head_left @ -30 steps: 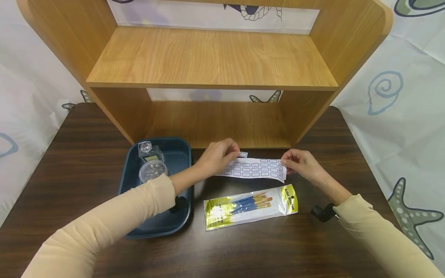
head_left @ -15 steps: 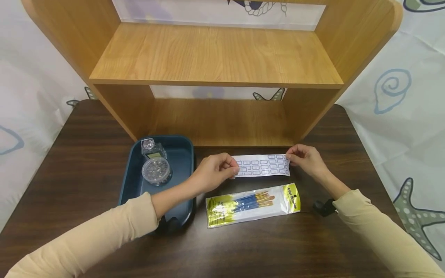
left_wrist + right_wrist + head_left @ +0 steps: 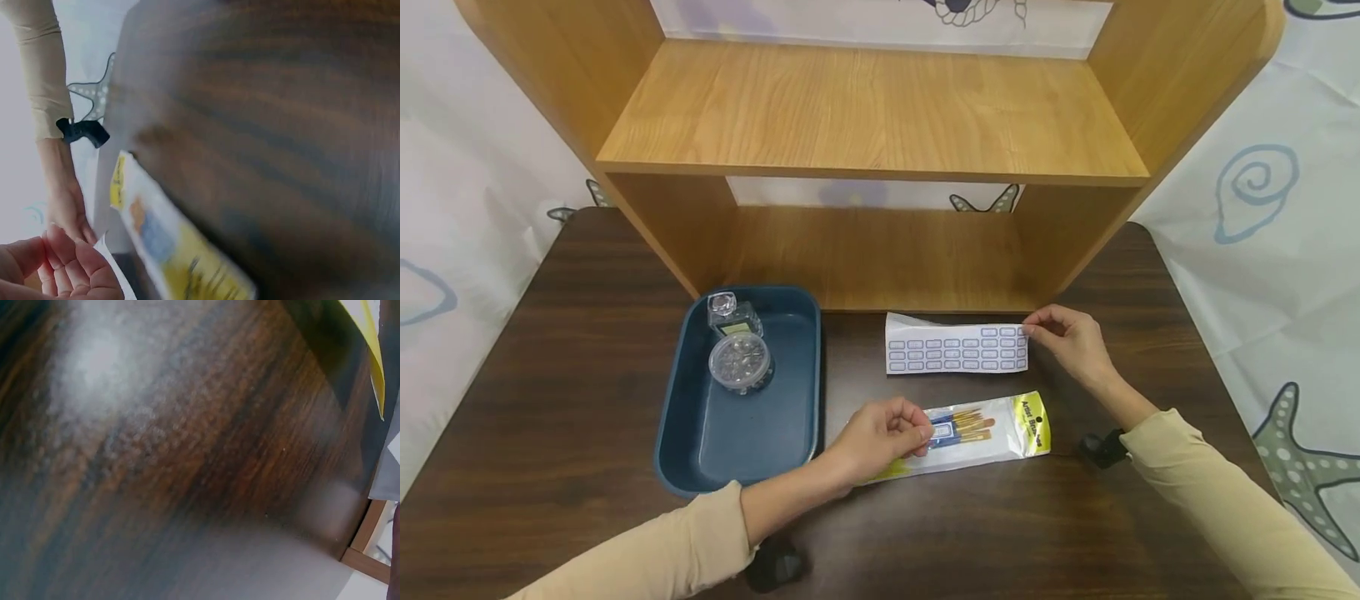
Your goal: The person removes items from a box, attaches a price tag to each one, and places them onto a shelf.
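In the head view my left hand (image 3: pixel 880 437) pinches a small blue-bordered label sticker (image 3: pixel 943 431) between thumb and finger. It hovers over a packet of artist brushes (image 3: pixel 992 442), covering the packet's left part. My right hand (image 3: pixel 1071 342) pinches the right end of a white sheet of label stickers (image 3: pixel 955 354), which has rows of blue-framed labels and a raised upper left corner. The left wrist view shows the brush packet (image 3: pixel 169 231) beside my left hand (image 3: pixel 69 265). Only a sliver of a finger shows in the right wrist view, near the packet's yellow edge (image 3: pixel 375 369).
A dark blue tray (image 3: pixel 700 450) stands at the left, holding a clear round container (image 3: pixel 740 360) and a glass bottle (image 3: pixel 737 318). Behind the sheet rises a wooden shelf unit (image 3: pixel 880 117) on the dark table (image 3: pixel 1075 533). A patterned white curtain (image 3: pixel 1255 275) hangs around it.
My left hand has let go of the sheet's left end and moved toward me, over the brush packet, with one label sticker. My right hand still holds the sheet's right end.
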`<control>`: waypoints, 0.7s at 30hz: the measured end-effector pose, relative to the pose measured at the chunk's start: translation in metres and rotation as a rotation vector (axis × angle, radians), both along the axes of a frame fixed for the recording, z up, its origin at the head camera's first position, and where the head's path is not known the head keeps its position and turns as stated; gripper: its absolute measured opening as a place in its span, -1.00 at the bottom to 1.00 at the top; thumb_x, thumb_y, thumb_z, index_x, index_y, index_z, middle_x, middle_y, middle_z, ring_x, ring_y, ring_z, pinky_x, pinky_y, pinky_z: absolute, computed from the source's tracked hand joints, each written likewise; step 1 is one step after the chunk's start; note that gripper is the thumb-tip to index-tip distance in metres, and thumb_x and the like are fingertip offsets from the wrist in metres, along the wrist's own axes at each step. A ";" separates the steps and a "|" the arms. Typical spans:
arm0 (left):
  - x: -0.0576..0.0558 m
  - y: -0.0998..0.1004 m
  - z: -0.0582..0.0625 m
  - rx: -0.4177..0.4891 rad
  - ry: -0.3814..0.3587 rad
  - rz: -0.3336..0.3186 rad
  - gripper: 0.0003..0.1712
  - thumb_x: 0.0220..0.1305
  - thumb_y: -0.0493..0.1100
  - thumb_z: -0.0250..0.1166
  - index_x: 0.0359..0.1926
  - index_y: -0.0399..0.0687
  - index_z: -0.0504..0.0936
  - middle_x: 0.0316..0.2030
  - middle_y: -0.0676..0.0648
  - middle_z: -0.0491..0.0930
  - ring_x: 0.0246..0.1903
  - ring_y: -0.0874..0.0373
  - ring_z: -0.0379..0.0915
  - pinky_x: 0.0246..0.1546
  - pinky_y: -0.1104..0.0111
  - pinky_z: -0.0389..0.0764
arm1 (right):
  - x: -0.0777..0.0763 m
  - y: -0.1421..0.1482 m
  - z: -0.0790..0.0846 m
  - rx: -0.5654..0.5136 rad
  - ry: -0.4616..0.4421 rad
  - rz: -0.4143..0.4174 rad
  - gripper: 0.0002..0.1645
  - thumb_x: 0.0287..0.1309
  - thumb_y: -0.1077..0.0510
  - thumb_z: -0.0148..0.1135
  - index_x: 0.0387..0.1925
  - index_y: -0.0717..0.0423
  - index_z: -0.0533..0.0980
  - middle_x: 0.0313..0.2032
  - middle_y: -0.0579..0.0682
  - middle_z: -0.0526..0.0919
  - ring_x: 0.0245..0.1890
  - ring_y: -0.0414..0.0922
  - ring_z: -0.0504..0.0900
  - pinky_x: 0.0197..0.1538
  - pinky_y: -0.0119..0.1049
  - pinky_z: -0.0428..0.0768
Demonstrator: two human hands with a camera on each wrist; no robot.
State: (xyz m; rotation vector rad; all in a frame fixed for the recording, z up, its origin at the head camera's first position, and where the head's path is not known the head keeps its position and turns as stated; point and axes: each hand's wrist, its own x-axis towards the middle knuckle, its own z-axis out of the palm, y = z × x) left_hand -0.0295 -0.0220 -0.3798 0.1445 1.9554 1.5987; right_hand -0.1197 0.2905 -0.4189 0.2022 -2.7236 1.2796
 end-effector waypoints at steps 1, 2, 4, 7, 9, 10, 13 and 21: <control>0.002 0.001 -0.004 0.015 -0.022 0.009 -0.87 0.45 -0.29 0.26 -0.13 -0.35 0.60 -0.35 -0.11 0.68 -0.36 0.27 0.59 -0.23 0.40 0.68 | 0.000 0.000 0.000 0.007 0.003 0.004 -0.91 0.21 0.40 0.39 -0.25 0.38 0.67 -0.27 0.34 0.75 -0.44 -0.48 0.49 -0.34 -0.67 0.48; 0.004 0.002 -0.007 0.030 -0.040 0.016 -0.86 0.45 -0.30 0.26 -0.13 -0.36 0.60 -0.33 -0.11 0.68 -0.36 0.28 0.59 -0.21 0.39 0.70 | 0.000 0.000 -0.001 0.016 0.004 0.008 -0.91 0.21 0.40 0.39 -0.24 0.37 0.67 -0.26 0.34 0.76 -0.44 -0.49 0.49 -0.34 -0.67 0.48; 0.007 0.003 -0.013 0.055 -0.066 0.031 -0.85 0.46 -0.31 0.24 -0.12 -0.39 0.59 -0.30 -0.12 0.67 -0.35 0.30 0.60 -0.17 0.37 0.73 | 0.000 0.001 -0.001 0.029 0.005 0.011 -0.91 0.21 0.40 0.39 -0.23 0.37 0.67 -0.25 0.34 0.76 -0.42 -0.53 0.50 -0.32 -0.68 0.49; 0.010 0.004 -0.020 0.055 -0.076 0.052 -0.85 0.46 -0.31 0.24 -0.11 -0.38 0.59 -0.30 -0.13 0.67 -0.36 0.30 0.59 -0.20 0.41 0.72 | 0.001 0.002 -0.001 0.037 0.004 0.011 -0.89 0.19 0.42 0.40 -0.22 0.37 0.66 -0.23 0.34 0.76 -0.38 -0.61 0.50 -0.28 -0.73 0.49; 0.011 0.004 -0.024 0.048 -0.071 0.062 -0.85 0.45 -0.30 0.25 -0.12 -0.38 0.59 -0.31 -0.12 0.67 -0.37 0.29 0.58 -0.23 0.45 0.71 | 0.002 0.003 -0.001 0.020 0.005 0.022 -0.86 0.17 0.43 0.40 -0.20 0.39 0.66 -0.20 0.36 0.76 -0.35 -0.64 0.51 -0.24 -0.76 0.50; 0.011 0.004 -0.025 0.043 -0.073 0.069 -0.85 0.45 -0.29 0.25 -0.12 -0.37 0.60 -0.32 -0.11 0.66 -0.38 0.29 0.57 -0.25 0.48 0.69 | 0.003 0.003 0.000 0.012 0.007 0.030 -0.84 0.17 0.44 0.40 -0.19 0.40 0.66 -0.19 0.37 0.76 -0.34 -0.65 0.51 -0.24 -0.76 0.50; 0.011 0.005 -0.030 0.039 -0.067 0.079 -0.84 0.44 -0.28 0.27 -0.13 -0.36 0.61 -0.35 -0.09 0.67 -0.39 0.29 0.56 -0.29 0.52 0.65 | 0.004 0.005 0.000 -0.020 0.005 0.054 -0.80 0.15 0.47 0.39 -0.15 0.44 0.65 -0.15 0.41 0.74 -0.29 -0.67 0.52 -0.19 -0.78 0.51; 0.006 0.006 -0.035 0.017 -0.019 0.094 -0.85 0.43 -0.28 0.28 -0.15 -0.34 0.63 -0.38 -0.09 0.68 -0.40 0.27 0.57 -0.33 0.52 0.59 | 0.012 0.008 0.008 0.016 0.006 -0.004 -0.80 0.25 0.43 0.33 -0.09 0.42 0.63 -0.12 0.38 0.75 -0.27 -0.67 0.51 -0.16 -0.79 0.47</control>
